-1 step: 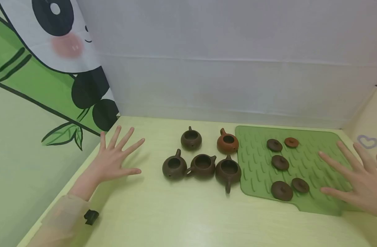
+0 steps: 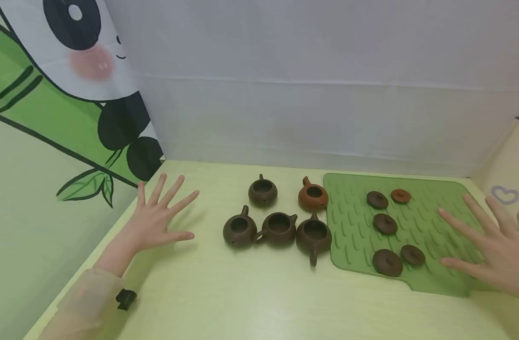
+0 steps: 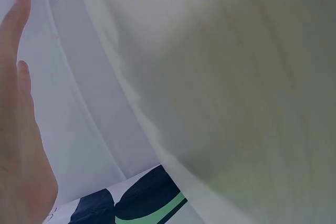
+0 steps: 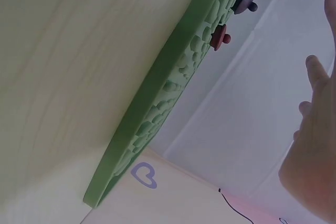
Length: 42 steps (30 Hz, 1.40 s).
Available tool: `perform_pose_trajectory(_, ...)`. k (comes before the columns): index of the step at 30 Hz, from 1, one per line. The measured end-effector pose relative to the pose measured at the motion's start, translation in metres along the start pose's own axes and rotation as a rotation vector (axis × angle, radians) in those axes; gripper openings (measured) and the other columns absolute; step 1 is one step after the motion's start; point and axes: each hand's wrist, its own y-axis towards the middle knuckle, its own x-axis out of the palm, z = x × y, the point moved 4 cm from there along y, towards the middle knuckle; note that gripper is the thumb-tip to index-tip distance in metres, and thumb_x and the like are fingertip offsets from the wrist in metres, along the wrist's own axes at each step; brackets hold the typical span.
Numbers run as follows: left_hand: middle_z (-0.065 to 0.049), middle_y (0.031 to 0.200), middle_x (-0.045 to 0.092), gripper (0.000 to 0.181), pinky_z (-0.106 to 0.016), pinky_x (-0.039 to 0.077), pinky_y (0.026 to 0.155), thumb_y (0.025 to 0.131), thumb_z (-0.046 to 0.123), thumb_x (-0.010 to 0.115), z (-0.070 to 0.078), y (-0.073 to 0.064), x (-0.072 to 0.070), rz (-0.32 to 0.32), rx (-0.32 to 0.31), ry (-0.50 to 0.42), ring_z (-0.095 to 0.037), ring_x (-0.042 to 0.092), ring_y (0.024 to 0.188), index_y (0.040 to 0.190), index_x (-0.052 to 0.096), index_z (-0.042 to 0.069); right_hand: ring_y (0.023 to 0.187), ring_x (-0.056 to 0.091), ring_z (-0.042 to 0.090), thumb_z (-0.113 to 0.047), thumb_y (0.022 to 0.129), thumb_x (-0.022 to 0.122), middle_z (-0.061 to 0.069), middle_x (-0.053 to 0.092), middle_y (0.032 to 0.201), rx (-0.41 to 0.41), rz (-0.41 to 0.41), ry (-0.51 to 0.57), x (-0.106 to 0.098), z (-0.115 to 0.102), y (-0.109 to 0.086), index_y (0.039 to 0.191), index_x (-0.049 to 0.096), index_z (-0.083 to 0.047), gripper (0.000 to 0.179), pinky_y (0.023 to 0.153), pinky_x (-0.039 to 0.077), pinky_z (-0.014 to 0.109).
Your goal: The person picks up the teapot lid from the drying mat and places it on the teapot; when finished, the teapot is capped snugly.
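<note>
My left hand (image 2: 154,225) is held over the table's left side, fingers spread, touching nothing. At the right, my right hand (image 2: 499,248) hovers with spread fingers above the edge of a green mat (image 2: 438,189). Several lidless teapots stand between the hands: a dark one (image 2: 263,192) and a reddish-brown one (image 2: 313,197) behind, and three dark ones (image 2: 240,231), (image 2: 279,229), (image 2: 314,236) in front. On the mat lie several dark lids (image 2: 384,224) and one reddish-brown lid (image 2: 401,196). The right wrist view shows the mat (image 4: 157,103) from its edge, with the reddish lid (image 4: 219,38).
The pale table (image 2: 242,293) meets a white cloth backdrop (image 2: 310,118) behind the teapots. A printed cloth wall with a panda and bamboo (image 2: 72,156) borders the left side. A small black clip (image 2: 125,299) shows by the left sleeve.
</note>
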Motion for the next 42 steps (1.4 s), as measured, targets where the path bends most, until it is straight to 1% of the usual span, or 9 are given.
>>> perform_pose_trajectory(12,-0.007,0.169,0.005,0.097,-0.081,-0.004,0.108,0.076,0.076,0.062,0.002,-0.003,-0.002,-0.021,-0.025,-0.026,-0.039,-0.015,0.154,0.156,0.025,0.037,0.155,-0.01,0.036,-0.071,0.064,0.075,0.0,0.0,0.169,-0.003,0.051,0.016,-0.001,0.001,-0.001,0.154,0.025,-0.044,0.106,0.114,-0.015,0.071)
perform_pose_trajectory(18,-0.007,0.169,0.003,0.097,-0.081,-0.005,0.108,0.077,0.074,0.064,0.004,-0.006,-0.001,-0.032,-0.037,-0.063,-0.04,-0.014,0.154,0.157,0.022,0.038,0.156,-0.005,0.036,-0.071,0.066,0.073,0.001,0.003,0.169,-0.036,0.08,0.029,0.0,-0.001,0.001,0.153,0.03,-0.042,0.102,0.119,-0.01,0.065)
perform_pose_trajectory(22,-0.006,0.169,-0.001,0.097,-0.08,-0.01,0.107,0.079,0.071,0.065,0.008,-0.007,-0.001,-0.047,-0.046,-0.116,-0.042,-0.014,0.153,0.158,0.018,0.038,0.155,0.0,0.04,-0.069,0.067,0.074,0.004,0.009,0.169,-0.076,0.118,0.102,0.003,-0.002,0.003,0.152,0.037,-0.035,0.099,0.12,-0.005,0.065)
perform_pose_trajectory(27,-0.005,0.169,-0.001,0.096,-0.082,-0.007,0.107,0.08,0.067,0.067,0.017,-0.004,-0.004,-0.068,-0.068,-0.197,-0.046,-0.008,0.153,0.158,0.019,0.038,0.154,0.008,0.041,-0.058,0.07,0.079,0.01,0.017,0.167,-0.129,0.127,0.227,0.006,-0.005,0.006,0.151,0.042,-0.021,0.097,0.121,0.002,0.065)
perform_pose_trajectory(31,-0.003,0.169,-0.003,0.095,-0.082,-0.003,0.106,0.081,0.064,0.068,0.025,-0.001,-0.005,-0.088,-0.082,-0.27,-0.047,-0.004,0.153,0.158,0.018,0.038,0.154,0.007,0.04,-0.043,0.071,0.083,0.005,0.018,0.167,-0.131,0.058,0.298,0.009,-0.01,0.008,0.153,0.039,-0.019,0.096,0.122,-0.003,0.063)
perform_pose_trajectory(33,-0.003,0.169,-0.003,0.095,-0.082,-0.002,0.107,0.081,0.062,0.069,0.028,0.001,-0.005,-0.091,-0.085,-0.307,-0.048,-0.002,0.153,0.158,0.018,0.038,0.156,0.007,0.032,-0.035,0.072,0.084,0.002,0.018,0.167,-0.114,0.012,0.346,0.011,-0.013,0.008,0.153,0.038,-0.019,0.095,0.12,-0.003,0.067)
perform_pose_trajectory(35,-0.003,0.169,-0.002,0.096,-0.081,-0.002,0.107,0.081,0.06,0.071,0.03,0.004,-0.004,-0.092,-0.088,-0.346,-0.048,-0.001,0.152,0.158,0.018,0.038,0.155,0.005,0.014,-0.027,0.073,0.085,-0.002,0.019,0.166,-0.092,-0.037,0.407,0.013,-0.015,0.007,0.154,0.037,-0.02,0.094,0.114,-0.003,0.074)
perform_pose_trajectory(39,-0.004,0.169,-0.002,0.097,-0.079,0.006,0.11,0.082,0.055,0.074,0.034,0.009,-0.001,-0.108,-0.087,-0.454,-0.049,0.005,0.152,0.158,0.016,0.037,0.139,0.006,-0.017,-0.019,0.074,0.085,-0.011,0.015,0.166,-0.052,-0.114,0.455,0.016,-0.02,0.007,0.154,0.037,-0.023,0.094,0.092,0.021,0.085)
perform_pose_trajectory(42,-0.002,0.169,-0.004,0.098,-0.074,0.019,0.111,0.084,0.052,0.074,0.037,0.012,0.002,-0.144,-0.091,-0.558,-0.046,0.012,0.152,0.159,0.011,0.039,0.136,0.006,-0.021,-0.018,0.073,0.086,-0.013,0.014,0.165,-0.045,-0.141,0.461,0.018,-0.021,0.007,0.153,0.038,-0.023,0.094,0.08,0.032,0.08)
